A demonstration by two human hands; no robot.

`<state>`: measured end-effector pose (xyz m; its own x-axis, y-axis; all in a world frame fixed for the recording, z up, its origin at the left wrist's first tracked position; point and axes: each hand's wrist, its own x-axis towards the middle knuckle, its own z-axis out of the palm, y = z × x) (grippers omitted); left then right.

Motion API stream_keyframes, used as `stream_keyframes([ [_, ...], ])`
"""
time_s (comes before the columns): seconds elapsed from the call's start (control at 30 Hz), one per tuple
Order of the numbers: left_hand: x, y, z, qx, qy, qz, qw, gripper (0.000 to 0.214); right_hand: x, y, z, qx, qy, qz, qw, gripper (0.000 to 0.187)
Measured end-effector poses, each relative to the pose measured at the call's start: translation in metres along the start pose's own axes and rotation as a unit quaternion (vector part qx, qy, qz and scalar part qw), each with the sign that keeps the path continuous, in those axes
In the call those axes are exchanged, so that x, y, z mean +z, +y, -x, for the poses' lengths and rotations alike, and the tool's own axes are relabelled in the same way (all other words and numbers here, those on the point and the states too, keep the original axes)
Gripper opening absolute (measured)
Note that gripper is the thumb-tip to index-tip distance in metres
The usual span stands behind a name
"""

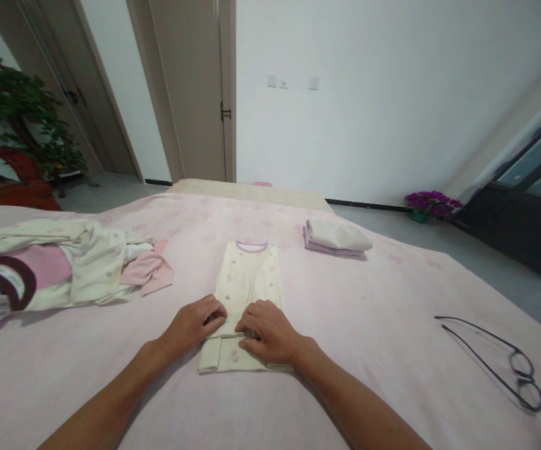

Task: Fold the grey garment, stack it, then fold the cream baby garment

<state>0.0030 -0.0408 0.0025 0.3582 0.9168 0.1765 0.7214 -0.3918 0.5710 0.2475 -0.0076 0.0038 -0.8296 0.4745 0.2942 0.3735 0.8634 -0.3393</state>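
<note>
A cream baby shirt (247, 275) with small printed spots and a lilac neckline lies in a narrow folded strip, neckline away from me. Its near end is turned into a layered edge. My left hand (202, 319) pinches the left side of that edge between thumb and fingers. On the right, my right hand (270, 331) has bent fingers on top and its thumb lower down, closed on the cloth near the middle. Below both hands a flat cream layer (233, 359) with a pink print shows; whether it belongs to the same garment I cannot tell.
Left on the pink patterned cover (345, 375) is a loose heap of clothes (78, 262). A small folded stack (336, 237) sits at the back right, and black-framed glasses (518, 369) lie unfolded at the right. Beyond stand a potted plant (12, 106) and purple flowers (432, 203).
</note>
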Motion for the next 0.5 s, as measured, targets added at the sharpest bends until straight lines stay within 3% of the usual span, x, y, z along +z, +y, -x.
stream_keyframes([
  [0.23,-0.0016,0.0022,0.0004,-0.006,-0.006,0.002,1.0,0.016,0.0002,-0.0019,-0.0009,0.008,0.008,0.007,1.0,0.016],
  [0.5,-0.0074,0.0054,0.002,0.035,-0.035,-0.101,0.994,0.032,0.0009,-0.0047,-0.0028,0.021,0.017,0.025,0.999,0.005],
])
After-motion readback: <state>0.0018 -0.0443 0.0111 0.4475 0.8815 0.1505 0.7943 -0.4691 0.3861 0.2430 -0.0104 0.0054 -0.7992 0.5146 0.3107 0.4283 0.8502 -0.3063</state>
